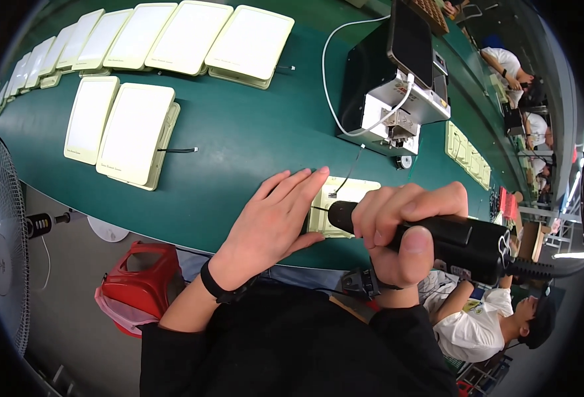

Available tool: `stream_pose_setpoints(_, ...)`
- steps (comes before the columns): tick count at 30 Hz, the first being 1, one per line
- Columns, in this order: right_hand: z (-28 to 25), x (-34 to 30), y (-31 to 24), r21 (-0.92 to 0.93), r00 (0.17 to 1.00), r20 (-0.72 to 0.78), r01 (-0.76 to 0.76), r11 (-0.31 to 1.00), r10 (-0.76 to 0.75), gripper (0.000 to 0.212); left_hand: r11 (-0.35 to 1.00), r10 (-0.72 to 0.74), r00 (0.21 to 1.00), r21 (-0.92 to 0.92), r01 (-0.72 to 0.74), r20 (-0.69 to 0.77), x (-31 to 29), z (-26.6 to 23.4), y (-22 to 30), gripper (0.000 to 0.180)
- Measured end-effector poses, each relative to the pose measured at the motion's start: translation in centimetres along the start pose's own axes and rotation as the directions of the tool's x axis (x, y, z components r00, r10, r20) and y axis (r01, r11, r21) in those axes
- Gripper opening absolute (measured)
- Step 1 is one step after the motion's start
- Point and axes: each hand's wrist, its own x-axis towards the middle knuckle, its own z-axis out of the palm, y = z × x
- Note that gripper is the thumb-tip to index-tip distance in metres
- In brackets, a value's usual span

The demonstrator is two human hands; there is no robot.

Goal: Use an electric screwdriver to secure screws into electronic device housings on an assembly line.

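A pale yellow plastic housing [363, 188] lies on the green table in front of me, partly covered by both hands. From it a thin dark cable [353, 171] with a small white plug runs up toward a black machine. My left hand [272, 215] rests flat with fingers stretched out, its fingertips and thumb at the housing's left side. A black electric screwdriver [467, 246] is gripped in my right hand [407, 221], its fingers wrapped round the body. The tool points left, and its thin bit [319, 209] reaches over the housing near my left hand.
Two white-faced panels [136, 132] lie at left, with a long row of similar panels [249, 43] behind. The black machine [364, 92] carries a screen and white cable. Around me are a fan [4, 245], a red stool [139, 281] and a seated co-worker [474, 324].
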Motion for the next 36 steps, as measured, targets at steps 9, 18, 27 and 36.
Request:
stream_pose_setpoints(9,0.3,-0.5,0.0,-0.034,0.999,0.042,-0.026,0.999,0.027,0.035,0.999,-0.026,1.0,0.019,0.026,-0.017,0.0,0.6,-0.1,0.096)
stream_pose_setpoints(18,-1.0,-0.8,0.2,0.072,0.987,0.141,0.065,0.995,-0.074,0.033,0.998,-0.005,1.0,0.066,0.006,-0.016,-0.1,0.6,-0.1,0.093)
stream_pose_setpoints(27,-6.9,8.7,-3.1,-0.045,0.889,-0.179,0.421,0.906,-0.422,0.022,0.981,0.048,0.997,0.185,-0.058,0.054,0.2,0.0,0.8,0.077)
stream_pose_setpoints(36,-6.6,8.1,-2.2,-0.217,0.942,-0.215,0.21,0.953,-0.256,0.016,0.984,0.004,0.999,0.18,-0.01,0.034,0.6,0.5,0.9,0.074)
